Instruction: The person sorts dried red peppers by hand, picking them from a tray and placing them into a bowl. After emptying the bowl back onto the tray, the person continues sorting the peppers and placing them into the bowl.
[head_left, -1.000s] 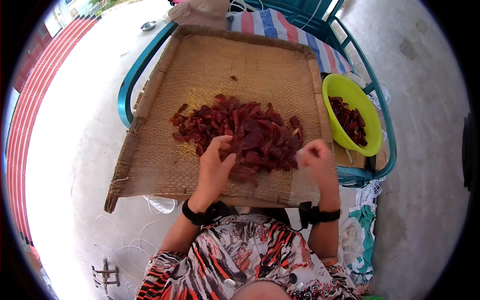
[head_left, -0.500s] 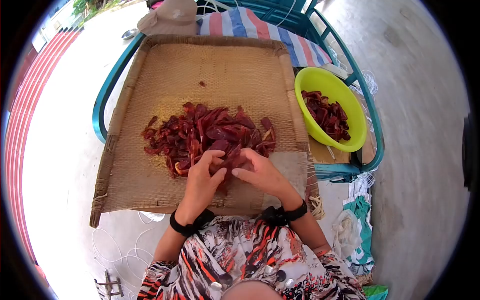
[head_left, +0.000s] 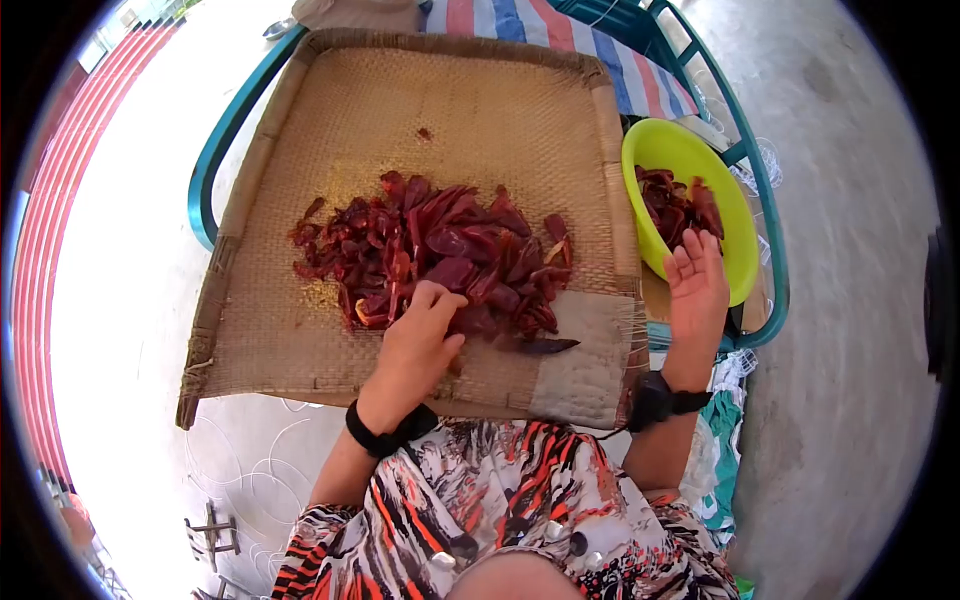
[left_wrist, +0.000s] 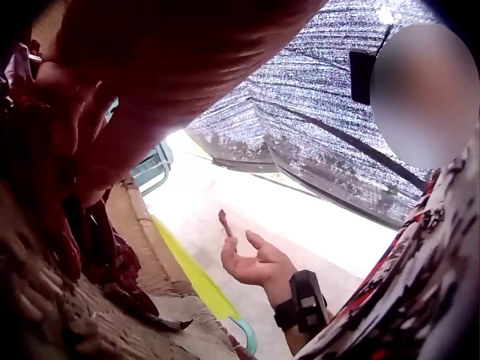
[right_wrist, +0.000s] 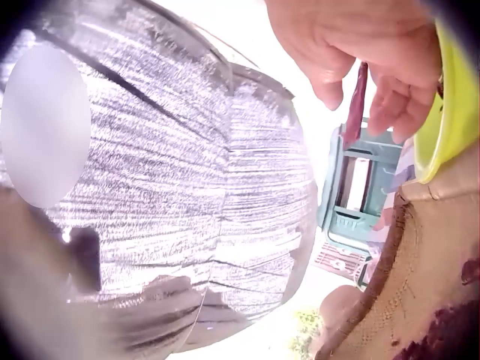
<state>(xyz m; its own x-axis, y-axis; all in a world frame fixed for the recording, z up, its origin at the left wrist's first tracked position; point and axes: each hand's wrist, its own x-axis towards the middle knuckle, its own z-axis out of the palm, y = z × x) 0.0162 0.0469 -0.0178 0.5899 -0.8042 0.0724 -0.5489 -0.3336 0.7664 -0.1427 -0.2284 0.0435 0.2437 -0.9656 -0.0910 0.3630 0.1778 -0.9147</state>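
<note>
Chili peppers (head_left: 455,245), shiny red, lie well inside the woven tray's rim (head_left: 450,42). Left hand (head_left: 418,343) touches some; can't tell if pinching. Right hand (head_left: 698,290), loosely spread, is outside.

Two hands (head_left: 418,338) (head_left: 699,288), one woven tray (head_left: 480,100)

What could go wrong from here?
1. Missed drop: the thin, dark red strip at the right hand is near the far side of the round yellow-green bowl; it might land outside.

2. Spill: a dark, pointed strip lies between the heap of glossy dark red pieces and the near edge of the tan woven tray. The left hand, at the heap, could push it off.
</note>
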